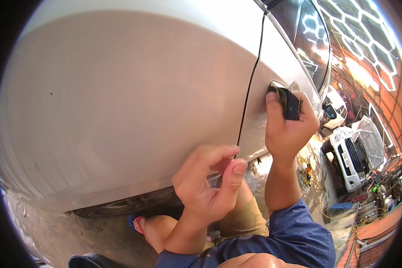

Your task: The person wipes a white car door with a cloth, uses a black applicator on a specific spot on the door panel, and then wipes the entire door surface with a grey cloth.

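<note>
A silver-beige car body panel fills the left and centre, divided from the panel to its right by a dark vertical seam. My right hand grips a black pad against that right-hand panel, at a recessed handle area. My left hand is at the lower part of the seam, fingers loosely bent, thumb and index tip apart, with nothing seen held in it. Its index fingertip is close to or touching the panel. A wheel shows under the body.
My sandalled foot stands on the concrete floor by a dark bucket. At right are a white vehicle with a raised hood, yellow cords, cluttered gear and hexagonal ceiling lights.
</note>
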`<action>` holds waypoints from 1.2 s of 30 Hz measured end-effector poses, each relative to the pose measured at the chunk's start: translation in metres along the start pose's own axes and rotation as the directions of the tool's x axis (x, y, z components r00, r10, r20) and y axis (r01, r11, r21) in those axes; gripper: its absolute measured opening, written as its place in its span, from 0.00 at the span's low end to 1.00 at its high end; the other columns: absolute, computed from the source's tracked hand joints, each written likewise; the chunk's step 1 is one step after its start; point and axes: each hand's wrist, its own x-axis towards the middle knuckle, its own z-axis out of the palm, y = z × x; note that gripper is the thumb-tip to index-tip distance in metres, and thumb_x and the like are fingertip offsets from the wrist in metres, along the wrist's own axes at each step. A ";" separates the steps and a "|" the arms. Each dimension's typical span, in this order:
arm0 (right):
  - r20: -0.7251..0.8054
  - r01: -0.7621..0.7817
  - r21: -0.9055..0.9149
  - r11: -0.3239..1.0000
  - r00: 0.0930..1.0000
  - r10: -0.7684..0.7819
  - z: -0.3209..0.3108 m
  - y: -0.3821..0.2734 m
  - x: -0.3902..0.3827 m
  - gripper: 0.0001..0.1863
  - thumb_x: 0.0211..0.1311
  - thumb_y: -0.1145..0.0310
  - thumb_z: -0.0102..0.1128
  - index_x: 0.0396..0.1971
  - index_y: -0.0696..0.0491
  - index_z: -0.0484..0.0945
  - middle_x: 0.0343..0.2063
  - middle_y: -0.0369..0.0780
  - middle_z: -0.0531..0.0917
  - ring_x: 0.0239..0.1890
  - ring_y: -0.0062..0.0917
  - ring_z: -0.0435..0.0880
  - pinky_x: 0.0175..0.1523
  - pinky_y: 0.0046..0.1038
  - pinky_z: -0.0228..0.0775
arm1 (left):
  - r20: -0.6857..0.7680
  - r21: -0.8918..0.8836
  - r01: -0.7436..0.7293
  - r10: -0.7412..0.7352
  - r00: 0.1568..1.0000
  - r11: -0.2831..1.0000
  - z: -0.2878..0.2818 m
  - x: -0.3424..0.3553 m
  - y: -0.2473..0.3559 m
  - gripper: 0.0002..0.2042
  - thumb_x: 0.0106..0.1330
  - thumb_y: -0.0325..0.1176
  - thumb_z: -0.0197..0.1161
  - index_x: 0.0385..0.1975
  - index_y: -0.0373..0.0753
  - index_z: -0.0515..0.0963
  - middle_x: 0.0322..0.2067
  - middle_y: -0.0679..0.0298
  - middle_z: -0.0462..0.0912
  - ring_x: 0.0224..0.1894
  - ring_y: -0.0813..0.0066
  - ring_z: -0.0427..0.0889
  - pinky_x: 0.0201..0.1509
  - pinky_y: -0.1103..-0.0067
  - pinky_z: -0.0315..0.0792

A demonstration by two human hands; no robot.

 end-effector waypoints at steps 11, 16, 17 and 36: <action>-0.018 0.056 -0.046 0.997 0.998 -0.057 -0.001 0.001 0.001 0.07 0.55 0.74 0.72 0.31 0.56 0.81 0.21 0.30 0.81 0.24 0.09 0.75 0.30 0.18 0.67 | -0.068 0.013 -0.002 0.003 0.998 1.000 0.005 0.002 -0.001 0.07 0.63 0.26 0.73 0.37 0.32 0.85 0.27 0.59 0.85 0.24 0.75 0.82 0.30 0.82 0.75; 0.064 0.044 -0.068 0.997 0.997 -0.040 -0.005 0.003 0.001 0.08 0.53 0.75 0.73 0.31 0.56 0.82 0.21 0.31 0.81 0.24 0.10 0.74 0.30 0.18 0.67 | -0.066 0.019 0.018 -0.017 0.998 1.000 0.005 0.001 -0.002 0.06 0.62 0.26 0.73 0.37 0.32 0.85 0.27 0.60 0.84 0.24 0.75 0.82 0.30 0.82 0.75; 0.023 0.037 -0.042 0.998 0.999 -0.036 -0.005 0.003 0.002 0.08 0.53 0.75 0.73 0.31 0.56 0.82 0.21 0.31 0.81 0.24 0.10 0.74 0.30 0.19 0.67 | -0.068 0.022 0.012 -0.010 0.998 1.000 0.005 0.001 -0.002 0.06 0.62 0.26 0.73 0.37 0.32 0.85 0.27 0.60 0.84 0.24 0.75 0.82 0.30 0.82 0.75; 0.038 0.016 -0.061 0.998 0.999 -0.014 -0.003 -0.001 0.002 0.09 0.59 0.75 0.73 0.27 0.57 0.78 0.22 0.28 0.80 0.26 0.06 0.71 0.30 0.14 0.63 | -0.021 0.010 0.023 -0.023 1.000 1.000 0.003 -0.003 -0.002 0.07 0.72 0.26 0.66 0.41 0.28 0.81 0.32 0.60 0.81 0.27 0.80 0.80 0.32 0.83 0.73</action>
